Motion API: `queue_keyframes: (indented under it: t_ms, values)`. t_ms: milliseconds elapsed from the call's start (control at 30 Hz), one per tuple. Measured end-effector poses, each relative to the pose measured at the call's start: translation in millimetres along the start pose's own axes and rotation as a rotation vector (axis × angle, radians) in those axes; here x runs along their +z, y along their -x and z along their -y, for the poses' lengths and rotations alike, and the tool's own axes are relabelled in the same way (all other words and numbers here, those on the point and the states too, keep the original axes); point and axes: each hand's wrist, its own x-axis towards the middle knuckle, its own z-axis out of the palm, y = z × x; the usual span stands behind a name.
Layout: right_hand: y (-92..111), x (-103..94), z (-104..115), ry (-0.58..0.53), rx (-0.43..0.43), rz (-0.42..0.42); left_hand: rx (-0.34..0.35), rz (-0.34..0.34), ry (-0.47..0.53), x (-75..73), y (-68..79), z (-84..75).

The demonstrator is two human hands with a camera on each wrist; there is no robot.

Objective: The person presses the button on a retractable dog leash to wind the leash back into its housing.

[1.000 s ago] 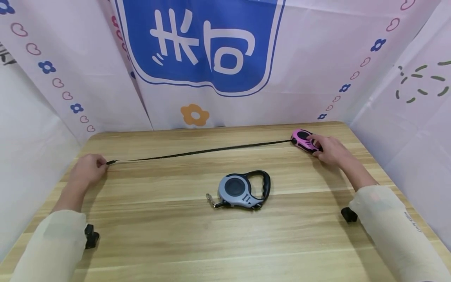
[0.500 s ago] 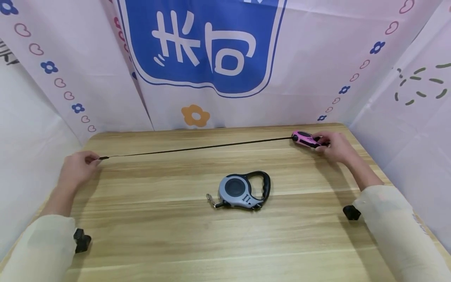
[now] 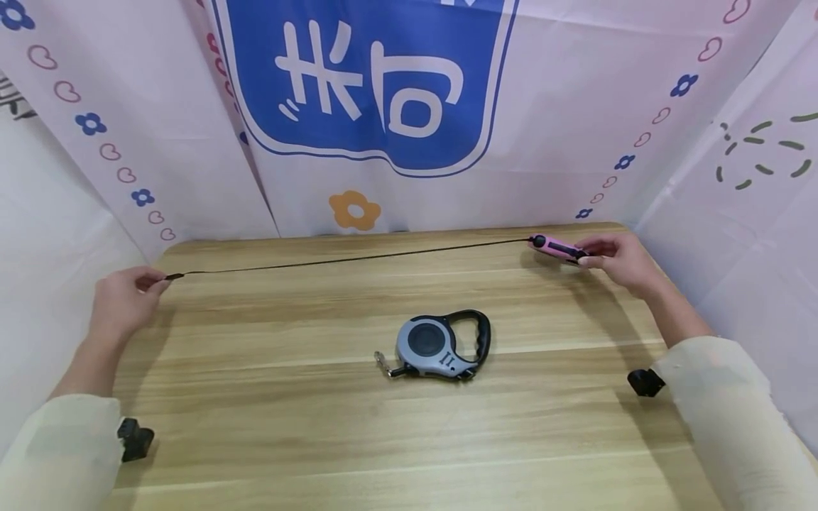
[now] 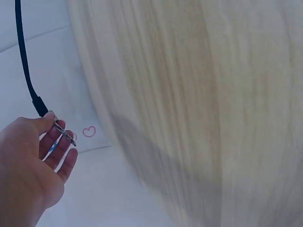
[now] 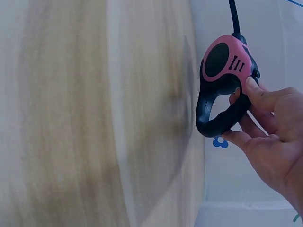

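A pink and black retractable dog leash (image 5: 222, 71) is held at its black handle by my right hand (image 3: 616, 261), at the back right of the table. Its black strap (image 3: 358, 258) stretches across the table's back to my left hand (image 3: 128, 298) at the far left. There the thumb and fingers pinch the metal clip (image 4: 64, 132) at the strap's end, seen in the left wrist view. In the right wrist view, the thumb lies beside the button and the fingers curl round the grip. A grey and black retractable leash (image 3: 427, 339) lies on its side mid-table, its metal clip pointing left.
The wooden table (image 3: 307, 440) is closed in by white printed cloth (image 3: 543, 142) at the back and both sides. A black wrist camera (image 3: 135, 440) sits by the left sleeve, another (image 3: 645, 383) by the right.
My left hand has moved left and slightly away, drawing the strap's end along. The right hand has lifted and tipped the pink leash onto its edge. The grey leash has stayed put.
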Motion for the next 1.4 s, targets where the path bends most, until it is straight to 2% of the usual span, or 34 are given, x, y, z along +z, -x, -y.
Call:
queue_keyframes:
  t_ms: [167, 400, 567, 833, 1200, 1267, 1400]
  values:
    - [2, -5.2, 0, -0.191, 0.007, -0.014, 0.001, -0.01, 0.019, -2.5, 0.5, 0.8]
    - [6, -11.8, 3, -0.715, 0.09, 0.034, -0.013, 0.057, 0.087, -7.1, 4.1, 1.5]
    - [7, -14.3, 8, -0.888, 0.114, 0.045, -0.041, 0.093, 0.121, -8.4, 6.7, 2.4]
    - [10, -18.0, 11, -0.986, 0.055, 0.053, -0.012, 0.048, 0.124, -11.1, 6.8, -0.3]
    - [10, -17.8, 10, -1.064, 0.023, 0.075, -0.011, 0.063, 0.129, -12.8, 8.1, -0.2]
    - [11, -17.9, 11, -1.058, 0.036, 0.074, -0.012, 0.065, 0.127, -13.0, 8.8, -0.2]
    - [13, -17.3, 13, -0.966, 0.059, 0.045, -0.01, 0.065, 0.132, -14.3, 10.5, 0.2]
